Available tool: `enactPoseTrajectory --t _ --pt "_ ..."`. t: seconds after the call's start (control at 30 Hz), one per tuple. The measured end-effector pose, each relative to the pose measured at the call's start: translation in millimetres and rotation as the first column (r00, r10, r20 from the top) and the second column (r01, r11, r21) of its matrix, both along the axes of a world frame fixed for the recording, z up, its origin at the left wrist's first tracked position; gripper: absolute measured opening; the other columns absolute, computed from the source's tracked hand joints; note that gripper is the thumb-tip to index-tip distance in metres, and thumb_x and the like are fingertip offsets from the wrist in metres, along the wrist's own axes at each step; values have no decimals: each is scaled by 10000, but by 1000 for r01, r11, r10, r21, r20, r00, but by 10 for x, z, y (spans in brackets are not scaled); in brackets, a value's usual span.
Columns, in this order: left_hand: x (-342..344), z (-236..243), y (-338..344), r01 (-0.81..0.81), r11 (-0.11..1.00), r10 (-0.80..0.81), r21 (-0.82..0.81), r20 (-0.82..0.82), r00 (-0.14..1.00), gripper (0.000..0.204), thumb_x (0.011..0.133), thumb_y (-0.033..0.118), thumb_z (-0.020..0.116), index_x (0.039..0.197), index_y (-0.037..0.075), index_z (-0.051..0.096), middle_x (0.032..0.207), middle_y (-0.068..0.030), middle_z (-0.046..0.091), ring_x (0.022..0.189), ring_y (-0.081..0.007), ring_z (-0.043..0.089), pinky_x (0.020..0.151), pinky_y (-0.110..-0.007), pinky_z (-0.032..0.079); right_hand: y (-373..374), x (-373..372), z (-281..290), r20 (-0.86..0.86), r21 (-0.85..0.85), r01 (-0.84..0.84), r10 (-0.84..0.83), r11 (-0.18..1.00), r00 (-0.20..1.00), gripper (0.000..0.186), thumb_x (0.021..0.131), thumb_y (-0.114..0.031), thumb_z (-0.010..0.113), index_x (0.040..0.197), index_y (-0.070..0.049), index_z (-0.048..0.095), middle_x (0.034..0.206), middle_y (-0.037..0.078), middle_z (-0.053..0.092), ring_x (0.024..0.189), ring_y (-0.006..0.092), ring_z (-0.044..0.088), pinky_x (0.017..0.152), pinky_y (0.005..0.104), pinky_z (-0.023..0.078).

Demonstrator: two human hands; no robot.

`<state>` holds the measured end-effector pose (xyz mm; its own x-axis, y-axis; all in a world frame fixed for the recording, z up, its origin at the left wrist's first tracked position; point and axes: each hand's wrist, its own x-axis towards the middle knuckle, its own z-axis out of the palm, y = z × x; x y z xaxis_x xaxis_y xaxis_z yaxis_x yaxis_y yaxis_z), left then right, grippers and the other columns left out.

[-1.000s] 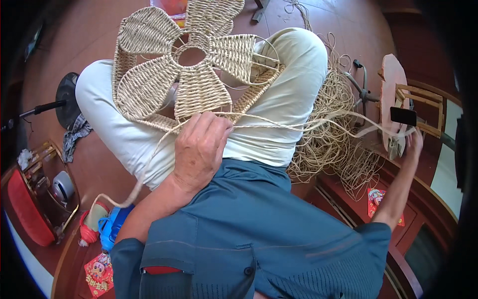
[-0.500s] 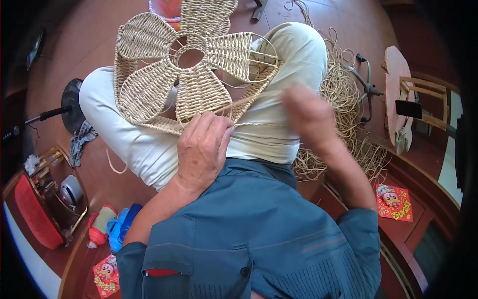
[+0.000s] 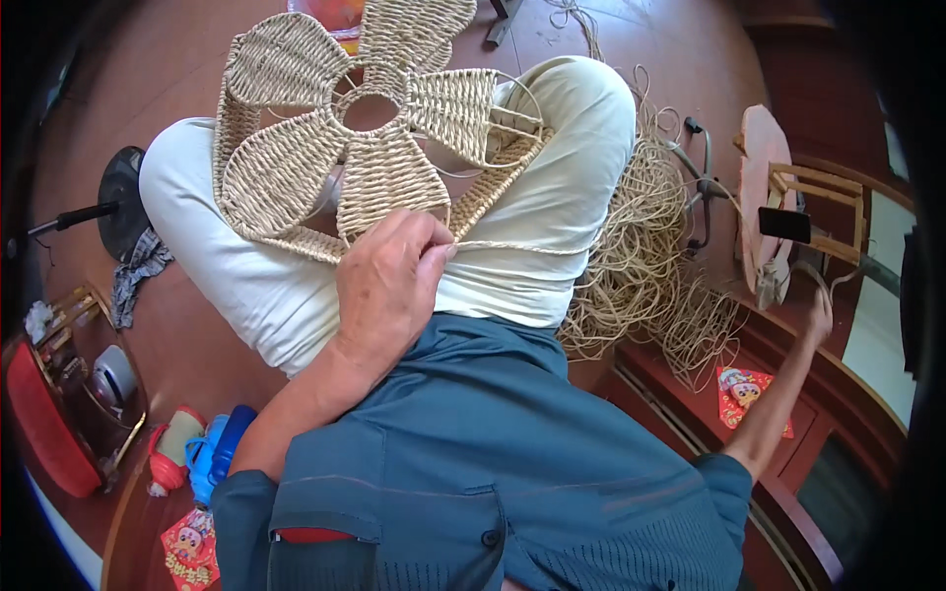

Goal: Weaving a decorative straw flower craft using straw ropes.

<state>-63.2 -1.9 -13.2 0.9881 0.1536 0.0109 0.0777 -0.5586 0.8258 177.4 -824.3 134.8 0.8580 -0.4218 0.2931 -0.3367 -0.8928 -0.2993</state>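
Note:
A flower-shaped woven straw piece (image 3: pixel 394 187), with a round hole in its middle and a rim around it, rests across my lap. My left hand (image 3: pixel 392 281) is closed at its near edge, thumb and forefinger pinching the tip of the nearest petal. From that pinch a twisted straw cord (image 3: pixel 522 245) runs right across my thigh. One petal on the right is woven only in part, its bare wire frame (image 3: pixel 517 123) showing. Far out to the right, my right hand (image 3: pixel 820 317) is closed at arm's length, with a strand looping above it; the fingers look small there.
A large heap of loose cord (image 3: pixel 641 256) lies on the floor by my right knee. Beyond it stand a metal stand leg (image 3: pixel 705 187), a round wooden board (image 3: pixel 757 187) and a wooden chair (image 3: pixel 823 192). Bottles (image 3: pixel 212 448) and a red-cushioned seat (image 3: pixel 44 419) are at left.
My right hand has swung from above my right thigh far out to the right, drawing a strand away from the woven piece. My left hand keeps its place at the petal's edge.

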Motion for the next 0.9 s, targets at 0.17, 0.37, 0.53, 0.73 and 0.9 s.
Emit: enactPoseTrajectory --t 0.17,0.37,0.53,0.73,0.9 --pt "56 59 17 -46 993 23 -109 -197 980 180 948 102 760 1110 56 699 885 -87 704 783 -257 692 746 -402 536 3554 -772 -923 -430 787 -142 699 600 572 349 1069 -370 704 1183 -56 805 1044 32 769 862 119 698 781 295 583" --pt "80 54 -25 -96 991 69 -98 -247 967 261 961 104 746 1212 70 682 792 -76 679 726 -220 670 721 -364 527 5622 -1587 -1302 -304 952 209 774 223 556 357 1100 -215 716 1367 21 698 1045 63 781 874 97 715 798 261 598" --pt "72 28 -30 -92 992 73 -84 -200 977 270 965 93 730 1225 78 663 787 -84 686 713 -234 674 712 -380 527 6123 -1708 -1389 -134 986 168 699 20 703 415 1107 -167 694 1469 31 649 1160 90 776 896 98 715 787 254 599" --pt "69 27 -30 -86 995 74 -52 -194 978 280 962 84 723 1228 85 636 786 -92 689 701 -266 684 704 -414 534 6409 -1765 -1488 122 599 -735 871 318 477 445 998 -35 727 1438 -8 668 1170 179 775 999 309 775 844 398 614" --pt "85 38 -43 -89 996 79 -25 -263 962 325 936 22 663 1247 100 609 820 -106 692 814 -366 725 761 -518 537 6518 -1727 -1436 141 477 -829 906 292 400 406 984 -28 704 1384 -7 640 1103 212 755 992 384 753 837 466 600"
